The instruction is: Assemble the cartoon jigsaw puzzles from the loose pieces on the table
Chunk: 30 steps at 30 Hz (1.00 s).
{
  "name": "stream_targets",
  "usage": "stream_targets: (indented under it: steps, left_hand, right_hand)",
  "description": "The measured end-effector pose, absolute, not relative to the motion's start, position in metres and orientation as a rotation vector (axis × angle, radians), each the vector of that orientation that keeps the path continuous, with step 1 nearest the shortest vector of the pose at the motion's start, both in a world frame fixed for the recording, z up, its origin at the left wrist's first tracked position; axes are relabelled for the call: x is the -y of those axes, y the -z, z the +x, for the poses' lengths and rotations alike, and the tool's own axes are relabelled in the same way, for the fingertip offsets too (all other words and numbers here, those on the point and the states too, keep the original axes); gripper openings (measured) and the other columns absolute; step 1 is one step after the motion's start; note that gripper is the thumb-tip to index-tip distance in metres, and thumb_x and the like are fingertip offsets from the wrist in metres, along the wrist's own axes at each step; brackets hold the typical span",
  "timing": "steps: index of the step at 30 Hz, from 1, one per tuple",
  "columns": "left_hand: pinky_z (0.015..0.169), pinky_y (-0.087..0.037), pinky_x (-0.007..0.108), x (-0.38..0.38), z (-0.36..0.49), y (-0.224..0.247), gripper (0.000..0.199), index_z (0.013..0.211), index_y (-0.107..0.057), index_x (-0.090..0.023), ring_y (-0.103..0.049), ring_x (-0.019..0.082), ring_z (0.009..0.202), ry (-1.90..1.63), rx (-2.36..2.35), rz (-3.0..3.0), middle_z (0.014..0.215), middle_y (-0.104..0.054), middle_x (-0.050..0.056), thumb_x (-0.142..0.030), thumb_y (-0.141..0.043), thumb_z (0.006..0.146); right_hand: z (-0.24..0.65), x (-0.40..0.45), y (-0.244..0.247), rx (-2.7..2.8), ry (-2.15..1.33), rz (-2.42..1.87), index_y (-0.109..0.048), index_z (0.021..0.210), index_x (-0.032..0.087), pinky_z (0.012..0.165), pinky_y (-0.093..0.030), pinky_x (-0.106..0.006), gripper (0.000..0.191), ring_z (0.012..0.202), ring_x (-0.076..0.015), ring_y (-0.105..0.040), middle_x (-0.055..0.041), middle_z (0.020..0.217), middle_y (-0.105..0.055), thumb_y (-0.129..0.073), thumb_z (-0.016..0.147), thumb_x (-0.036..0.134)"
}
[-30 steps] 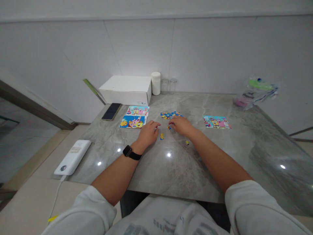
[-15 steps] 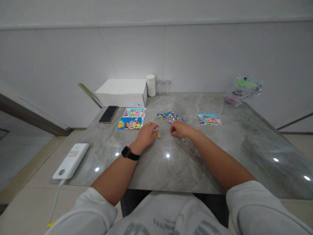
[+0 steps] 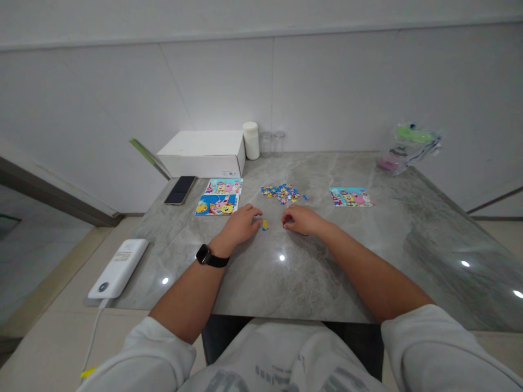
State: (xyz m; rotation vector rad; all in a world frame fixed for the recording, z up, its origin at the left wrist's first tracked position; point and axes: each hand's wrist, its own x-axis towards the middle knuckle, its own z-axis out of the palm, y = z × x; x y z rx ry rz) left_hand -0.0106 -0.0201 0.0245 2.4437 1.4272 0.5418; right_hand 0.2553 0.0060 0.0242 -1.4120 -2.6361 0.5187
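Observation:
On the grey marbled table, my left hand (image 3: 244, 223) rests with its fingers apart and nothing between them. Just right of its fingertips lies a small yellow and blue puzzle piece (image 3: 265, 225). My right hand (image 3: 300, 219) pinches a small puzzle piece (image 3: 283, 223) at the table surface, mostly covered by the fingers. Beyond both hands is a loose pile of colourful puzzle pieces (image 3: 281, 192), with one blue piece (image 3: 305, 197) at its right. Another piece is almost wholly hidden under my right wrist.
Picture cards (image 3: 217, 204) lie at the left beside a phone (image 3: 180, 190); another card (image 3: 352, 197) is at the right. Along the back stand a white box (image 3: 202, 152), a white bottle (image 3: 251, 141) and clear glasses (image 3: 278, 144). A plastic bag (image 3: 404, 149) sits back right, a power bank (image 3: 118, 269) front left.
My right hand has shifted slightly left and nearer me, now covering most of the piece near its wrist. My left hand has barely moved. The view has tilted slightly.

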Motion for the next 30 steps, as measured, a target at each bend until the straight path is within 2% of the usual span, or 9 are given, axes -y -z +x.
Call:
stream_targets:
  steps: [7, 13, 30]
  left_hand:
    - [0.099, -0.056, 0.038, 0.021, -0.011, -0.021, 0.03, 0.121, -0.075, -0.023, -0.069, 0.024, 0.106, -0.455, -1.36, 2.498, 0.117, -0.069, 0.009, -0.024, -0.073, 0.091]
    - [0.096, -0.056, 0.037, 0.023, -0.008, -0.022, 0.023, 0.113, -0.078, -0.025, -0.068, 0.024, 0.102, -0.456, -1.326, 2.518, 0.11, -0.069, 0.008, -0.025, -0.073, 0.09]
    - [0.097, -0.055, 0.036, 0.023, -0.007, -0.024, 0.021, 0.112, -0.078, -0.022, -0.069, 0.023, 0.103, -0.434, -1.331, 2.514, 0.11, -0.069, 0.009, -0.024, -0.071, 0.092]
  right_hand:
    - [0.231, 0.014, -0.02, 2.615, -0.367, -1.31, -0.078, 0.106, 0.022, 0.094, -0.048, -0.031, 0.015, 0.106, -0.0219, -0.067, -0.0084, 0.108, -0.074, -0.073, 0.094, 0.03]
    - [0.225, 0.019, -0.019, 2.639, -0.329, -1.235, -0.079, 0.11, 0.025, 0.097, -0.046, -0.033, 0.018, 0.11, -0.0223, -0.067, -0.0072, 0.11, -0.075, -0.068, 0.099, 0.034]
    - [0.222, 0.023, -0.021, 2.623, -0.307, -1.205, -0.079, 0.11, 0.026, 0.095, -0.045, -0.034, 0.019, 0.107, -0.0234, -0.067, -0.0072, 0.108, -0.074, -0.071, 0.097, 0.037]
